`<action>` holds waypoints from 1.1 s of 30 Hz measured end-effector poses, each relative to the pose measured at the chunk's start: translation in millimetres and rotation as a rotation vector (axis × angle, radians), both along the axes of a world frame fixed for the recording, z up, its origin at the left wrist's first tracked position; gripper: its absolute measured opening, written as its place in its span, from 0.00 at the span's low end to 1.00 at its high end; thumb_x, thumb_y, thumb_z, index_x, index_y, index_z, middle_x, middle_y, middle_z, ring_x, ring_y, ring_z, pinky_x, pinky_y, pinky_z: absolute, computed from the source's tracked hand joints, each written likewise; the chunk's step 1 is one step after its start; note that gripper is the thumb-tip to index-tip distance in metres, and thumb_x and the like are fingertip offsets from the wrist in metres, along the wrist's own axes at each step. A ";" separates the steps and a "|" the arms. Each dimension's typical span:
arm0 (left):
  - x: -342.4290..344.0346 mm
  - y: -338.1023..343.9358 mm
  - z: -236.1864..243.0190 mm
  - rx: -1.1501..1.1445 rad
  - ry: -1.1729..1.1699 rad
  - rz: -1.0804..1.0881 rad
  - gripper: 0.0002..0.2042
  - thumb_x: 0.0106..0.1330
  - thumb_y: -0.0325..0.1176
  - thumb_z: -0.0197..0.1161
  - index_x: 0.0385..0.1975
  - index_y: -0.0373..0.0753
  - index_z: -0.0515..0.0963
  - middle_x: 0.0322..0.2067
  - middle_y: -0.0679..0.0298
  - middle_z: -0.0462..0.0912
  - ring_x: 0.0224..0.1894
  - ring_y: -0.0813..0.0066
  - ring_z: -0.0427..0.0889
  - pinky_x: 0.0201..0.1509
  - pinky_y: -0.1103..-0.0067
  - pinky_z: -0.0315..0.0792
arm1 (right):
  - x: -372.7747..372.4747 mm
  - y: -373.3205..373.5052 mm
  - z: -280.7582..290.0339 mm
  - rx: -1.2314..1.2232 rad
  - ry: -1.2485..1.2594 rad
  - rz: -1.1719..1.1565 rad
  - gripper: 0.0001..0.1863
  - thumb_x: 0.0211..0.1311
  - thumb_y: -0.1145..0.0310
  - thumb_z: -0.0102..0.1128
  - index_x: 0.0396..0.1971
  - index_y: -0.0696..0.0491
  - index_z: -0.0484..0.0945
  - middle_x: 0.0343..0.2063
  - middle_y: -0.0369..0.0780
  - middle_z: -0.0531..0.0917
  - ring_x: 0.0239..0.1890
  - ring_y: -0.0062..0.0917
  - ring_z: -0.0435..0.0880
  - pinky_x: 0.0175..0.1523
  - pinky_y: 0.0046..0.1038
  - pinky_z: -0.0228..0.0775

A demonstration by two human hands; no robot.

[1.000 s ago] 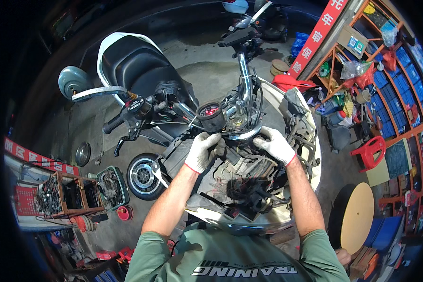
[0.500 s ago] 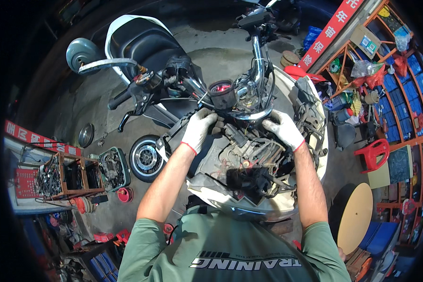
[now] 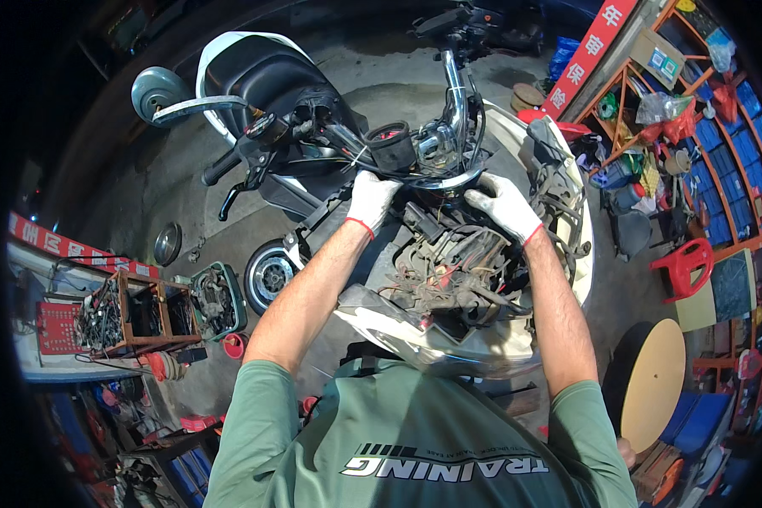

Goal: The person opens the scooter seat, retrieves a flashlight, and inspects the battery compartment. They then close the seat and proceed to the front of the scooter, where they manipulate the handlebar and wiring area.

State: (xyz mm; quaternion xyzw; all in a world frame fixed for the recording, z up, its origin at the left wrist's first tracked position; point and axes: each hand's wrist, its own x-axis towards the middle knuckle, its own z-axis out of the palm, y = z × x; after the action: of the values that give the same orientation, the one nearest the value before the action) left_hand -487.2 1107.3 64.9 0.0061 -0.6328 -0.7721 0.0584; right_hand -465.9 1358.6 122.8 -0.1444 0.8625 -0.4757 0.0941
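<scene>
A motor scooter stands before me with its front stripped open. My left hand [image 3: 372, 201], in a white glove with a red cuff, is closed at the left end of a chrome-rimmed headlight [image 3: 451, 181]; its fingertips are partly hidden. Gripping the right end of that headlight is my right hand [image 3: 506, 207], gloved the same way, thumb on the near side. Just beyond the left hand sits a round black gauge [image 3: 390, 149] with a red-lit face. Below the hands lies a tangle of wires and hoses [image 3: 449, 271] inside a cream body panel [image 3: 398, 333].
A chrome handlebar tube [image 3: 455, 97] rises beyond the headlight. At left are a mirror [image 3: 161, 95], a brake lever [image 3: 230, 201], a wheel [image 3: 271, 278] and a tool rack [image 3: 135, 315]. On the right stand a red plastic stool [image 3: 684, 269], a round yellow tabletop [image 3: 654, 385] and shelves of blue bins [image 3: 720, 182].
The headlight and gauge have shifted slightly toward the upper left in view. My left hand has moved right and up, closer to the headlight. My right hand keeps its grip.
</scene>
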 end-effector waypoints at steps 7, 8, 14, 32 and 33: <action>-6.2 5.1 -4.8 -0.131 -0.054 0.058 0.12 0.56 0.19 0.61 0.41 0.30 0.82 0.38 0.61 0.87 0.38 0.79 0.81 0.43 0.80 0.74 | -2.0 4.8 -9.2 0.034 0.001 -0.009 0.19 0.65 0.65 0.61 0.52 0.61 0.78 0.46 0.45 0.85 0.48 0.26 0.81 0.58 0.29 0.69; -7.5 4.6 -8.3 -0.138 -0.034 0.062 0.13 0.55 0.18 0.60 0.41 0.31 0.82 0.38 0.61 0.87 0.38 0.78 0.81 0.43 0.80 0.74 | -2.5 4.7 -11.4 0.012 0.003 -0.003 0.20 0.65 0.64 0.61 0.52 0.61 0.78 0.46 0.45 0.85 0.48 0.27 0.81 0.58 0.29 0.69; -11.4 -1.4 -21.4 -0.174 0.086 0.066 0.09 0.63 0.25 0.65 0.42 0.34 0.82 0.34 0.66 0.85 0.31 0.81 0.78 0.35 0.81 0.71 | 0.5 -0.4 -3.7 0.039 0.017 0.010 0.20 0.65 0.64 0.61 0.52 0.61 0.78 0.46 0.44 0.85 0.48 0.26 0.80 0.58 0.29 0.68; 51.5 -18.5 47.9 0.034 -0.301 -0.187 0.06 0.70 0.33 0.60 0.39 0.37 0.77 0.29 0.69 0.79 0.26 0.82 0.73 0.28 0.82 0.67 | 1.2 2.5 -3.2 0.107 0.038 0.000 0.21 0.65 0.59 0.59 0.51 0.58 0.78 0.46 0.48 0.84 0.51 0.35 0.82 0.58 0.32 0.70; 51.0 -17.7 55.3 0.134 -0.337 -0.306 0.06 0.71 0.34 0.60 0.41 0.39 0.76 0.30 0.69 0.79 0.27 0.81 0.76 0.30 0.83 0.71 | 0.4 3.6 -4.2 0.114 0.045 0.005 0.21 0.65 0.59 0.59 0.51 0.58 0.78 0.46 0.48 0.84 0.51 0.35 0.82 0.58 0.32 0.69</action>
State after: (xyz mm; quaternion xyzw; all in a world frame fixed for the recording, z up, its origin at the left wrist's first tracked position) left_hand -436.2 1089.6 120.3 0.0427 -0.5745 -0.8003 -0.1660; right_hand -465.5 1362.2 118.6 -0.1515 0.8898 -0.4222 0.0842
